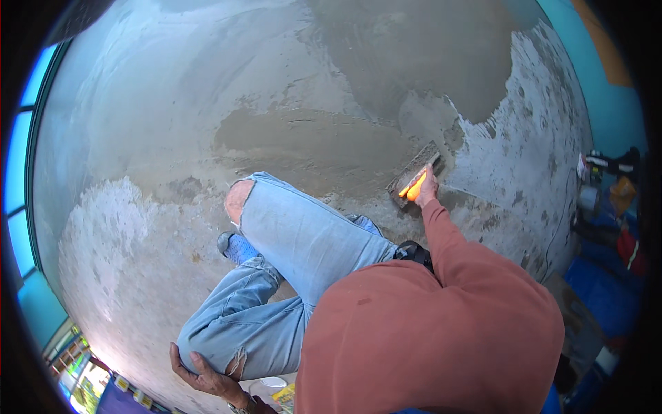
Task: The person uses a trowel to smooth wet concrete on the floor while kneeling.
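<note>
My right hand (429, 188) is closed around the orange handle of a flat rectangular plastering trowel (414, 172). The blade lies on the floor at the edge of a patch of wet grey cement (310, 148). At the lower left, my left hand (210, 379) rests against the bent knee of my torn blue jeans (221, 338), thumb apart from the fingers and no tool in it. I am sitting or crouching low, with one blue patterned shoe (238, 248) showing beside my raised knee.
Darker wet cement (427, 55) spreads over the far floor, bordered at right by a rough pale area (531, 117). A teal wall (600, 90) bounds the right side; bags and tools (620, 193) lie along it. Windows (21, 165) line the left. A white round object (274, 381) sits behind my left arm.
</note>
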